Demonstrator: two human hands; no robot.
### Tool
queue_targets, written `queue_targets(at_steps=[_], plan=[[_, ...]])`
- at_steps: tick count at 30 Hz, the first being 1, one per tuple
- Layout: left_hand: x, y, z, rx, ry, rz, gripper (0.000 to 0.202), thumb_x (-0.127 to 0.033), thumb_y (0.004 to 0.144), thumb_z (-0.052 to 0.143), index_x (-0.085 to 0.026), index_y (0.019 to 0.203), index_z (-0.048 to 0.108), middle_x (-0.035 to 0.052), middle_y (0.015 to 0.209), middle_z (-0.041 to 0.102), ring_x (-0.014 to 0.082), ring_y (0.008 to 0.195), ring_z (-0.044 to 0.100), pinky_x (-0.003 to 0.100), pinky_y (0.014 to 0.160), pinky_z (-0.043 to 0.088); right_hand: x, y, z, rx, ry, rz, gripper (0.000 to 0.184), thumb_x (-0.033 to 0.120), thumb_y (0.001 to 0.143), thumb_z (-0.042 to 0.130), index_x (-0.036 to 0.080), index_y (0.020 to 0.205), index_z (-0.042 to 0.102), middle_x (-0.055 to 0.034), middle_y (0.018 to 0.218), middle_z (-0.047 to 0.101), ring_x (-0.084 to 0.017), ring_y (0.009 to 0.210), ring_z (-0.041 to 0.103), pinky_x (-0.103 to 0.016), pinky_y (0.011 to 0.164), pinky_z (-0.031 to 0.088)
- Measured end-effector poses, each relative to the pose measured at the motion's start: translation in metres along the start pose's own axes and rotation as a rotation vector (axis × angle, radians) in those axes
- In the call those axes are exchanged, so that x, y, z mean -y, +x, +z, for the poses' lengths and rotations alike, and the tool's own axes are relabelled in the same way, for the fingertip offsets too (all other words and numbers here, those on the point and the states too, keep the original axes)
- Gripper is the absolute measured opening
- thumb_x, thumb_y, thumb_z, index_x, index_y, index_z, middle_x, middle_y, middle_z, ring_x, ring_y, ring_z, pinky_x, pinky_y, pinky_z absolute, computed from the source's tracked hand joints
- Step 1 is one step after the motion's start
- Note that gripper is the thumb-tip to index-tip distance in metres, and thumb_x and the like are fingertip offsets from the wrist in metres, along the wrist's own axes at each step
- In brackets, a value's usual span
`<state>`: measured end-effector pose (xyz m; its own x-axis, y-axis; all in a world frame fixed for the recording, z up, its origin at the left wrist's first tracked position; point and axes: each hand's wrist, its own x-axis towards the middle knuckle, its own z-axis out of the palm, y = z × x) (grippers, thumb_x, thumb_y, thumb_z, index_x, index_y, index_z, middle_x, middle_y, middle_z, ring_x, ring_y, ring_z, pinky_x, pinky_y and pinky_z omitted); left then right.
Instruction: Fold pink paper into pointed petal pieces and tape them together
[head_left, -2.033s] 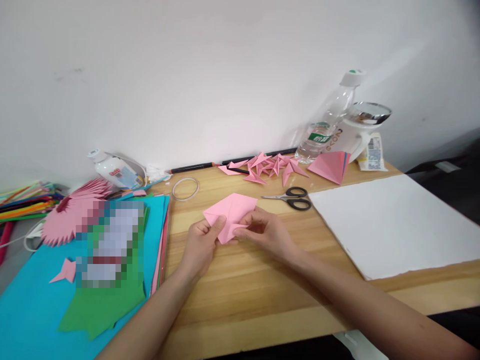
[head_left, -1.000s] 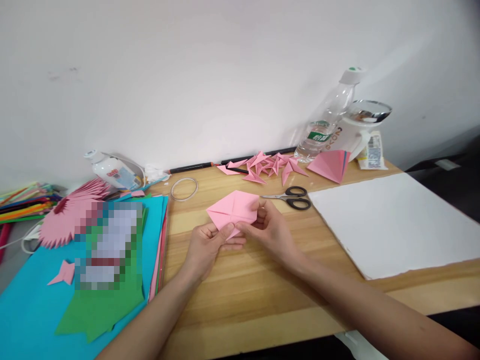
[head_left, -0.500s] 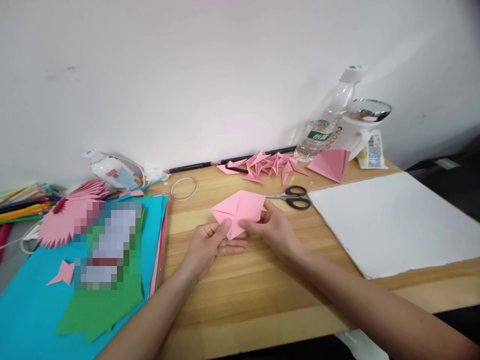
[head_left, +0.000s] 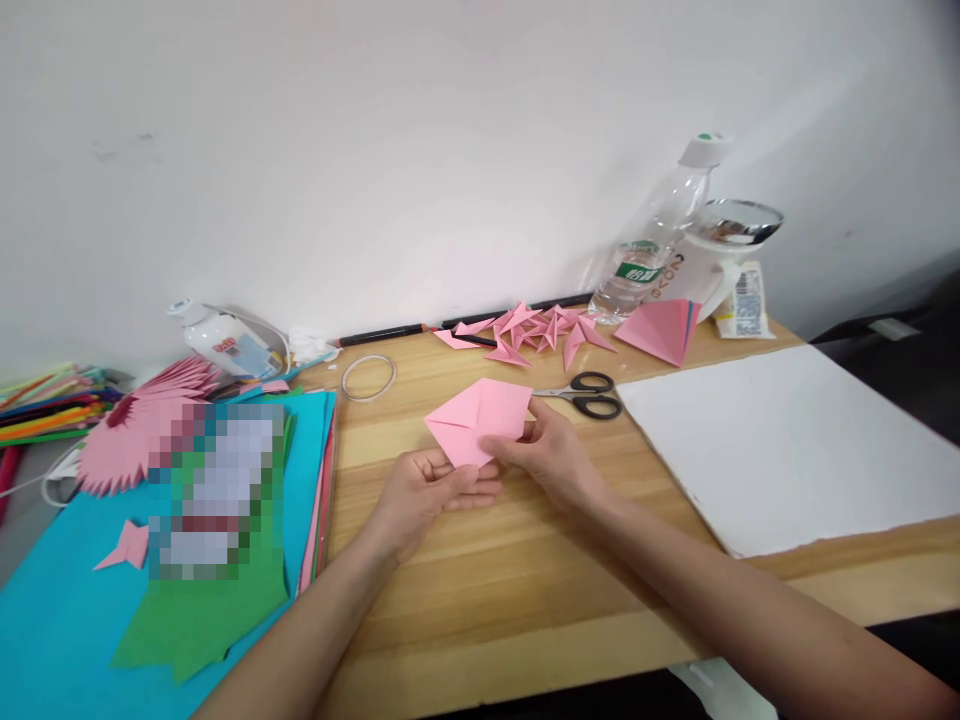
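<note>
A pink sheet of origami paper (head_left: 480, 415), partly folded with creases meeting near its middle, is held up over the wooden table. My left hand (head_left: 431, 492) pinches its bottom corner, thumb in front and fingers behind. On the right edge, my right hand (head_left: 544, 445) grips the paper with the thumb pressed on its face. Just behind the right hand lie scissors (head_left: 592, 395) with black handles, their blades partly hidden by the paper. Several folded pink paper pieces (head_left: 532, 328) sit in a pile farther back.
At left are blue paper (head_left: 60, 610), green paper (head_left: 217, 625), a pink pleated paper piece (head_left: 142, 430) and a white bottle (head_left: 229, 340). A roll of tape (head_left: 368, 378) lies behind. To the right stand a water bottle (head_left: 645, 255), a pitcher (head_left: 720, 260) and a white board (head_left: 795, 450).
My left thumb has slid down from the paper's face to its bottom corner, which now appears folded or covered. My right hand keeps its grip almost unchanged.
</note>
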<state>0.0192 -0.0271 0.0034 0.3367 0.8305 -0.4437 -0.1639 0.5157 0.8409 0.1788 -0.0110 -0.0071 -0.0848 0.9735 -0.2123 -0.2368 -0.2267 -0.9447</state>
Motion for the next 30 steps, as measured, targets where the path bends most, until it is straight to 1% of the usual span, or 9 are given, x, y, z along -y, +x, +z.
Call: queue_targets(at_steps=[5,7,10,13,16,23,30], plan=[[-0.0058,0.0002,0.0027,-0.007,-0.077,-0.052,0.038,-0.039,0.075,0.063,-0.006,0.093,0.066,0.0189,0.092,0.070,0.0267,0.079,0.068,0.040,0.075,0.054,0.0023,-0.0003,-0.0014,0.002,-0.013,0.009,0.053,0.021,0.057,0.073,0.016,0.104,0.050,-0.0071,0.085,0.070,-0.020,0.070,0.066,-0.028,0.058,0.052],[-0.0063,0.0006,0.0028,-0.005,-0.069,-0.052,0.041,-0.043,0.076,0.060,-0.005,0.092,0.066,0.0195,0.092,0.070,0.0272,0.079,0.068,0.041,0.075,0.054,0.0019,0.0001,-0.0017,0.008,-0.020,0.005,0.054,0.022,0.057,0.073,0.015,0.105,0.050,-0.0072,0.085,0.070,-0.020,0.069,0.066,-0.028,0.058,0.052],[-0.0038,0.0014,0.0012,0.028,0.005,-0.037,0.038,-0.037,0.072,0.066,-0.005,0.093,0.066,0.0189,0.093,0.070,0.0260,0.079,0.068,0.038,0.075,0.054,0.0001,0.0008,-0.0020,0.008,-0.037,-0.007,0.052,0.021,0.058,0.073,0.015,0.103,0.050,-0.0070,0.084,0.070,-0.020,0.069,0.066,-0.027,0.059,0.051],[0.0000,0.0021,-0.0012,0.042,0.035,-0.023,0.033,-0.030,0.070,0.070,-0.006,0.092,0.066,0.0168,0.089,0.071,0.0238,0.077,0.068,0.035,0.073,0.054,-0.0011,0.0009,-0.0023,0.011,-0.043,-0.014,0.050,0.021,0.058,0.073,0.016,0.102,0.050,-0.0068,0.083,0.070,-0.020,0.070,0.066,-0.027,0.059,0.051],[0.0018,0.0020,-0.0026,0.040,0.026,-0.016,0.030,-0.029,0.070,0.069,-0.006,0.089,0.066,0.0155,0.084,0.072,0.0225,0.074,0.069,0.035,0.072,0.055,-0.0016,0.0006,-0.0021,0.018,-0.041,-0.019,0.050,0.021,0.058,0.073,0.016,0.102,0.050,-0.0066,0.083,0.069,-0.020,0.070,0.065,-0.027,0.060,0.051],[0.0002,0.0004,-0.0004,0.043,0.029,-0.006,0.032,-0.029,0.069,0.070,-0.006,0.091,0.067,0.0160,0.088,0.071,0.0235,0.077,0.068,0.035,0.072,0.055,-0.0029,0.0015,-0.0010,0.044,-0.017,-0.014,0.050,0.021,0.057,0.073,0.017,0.102,0.050,-0.0070,0.087,0.069,-0.021,0.072,0.065,-0.029,0.060,0.052],[0.0010,0.0003,0.0001,0.020,0.008,0.008,0.030,-0.030,0.065,0.073,-0.006,0.084,0.068,0.0140,0.078,0.072,0.0220,0.070,0.069,0.032,0.067,0.056,-0.0016,0.0002,-0.0008,0.060,-0.034,-0.008,0.051,0.023,0.056,0.074,0.016,0.101,0.051,-0.0066,0.085,0.069,-0.020,0.072,0.065,-0.029,0.060,0.052]])
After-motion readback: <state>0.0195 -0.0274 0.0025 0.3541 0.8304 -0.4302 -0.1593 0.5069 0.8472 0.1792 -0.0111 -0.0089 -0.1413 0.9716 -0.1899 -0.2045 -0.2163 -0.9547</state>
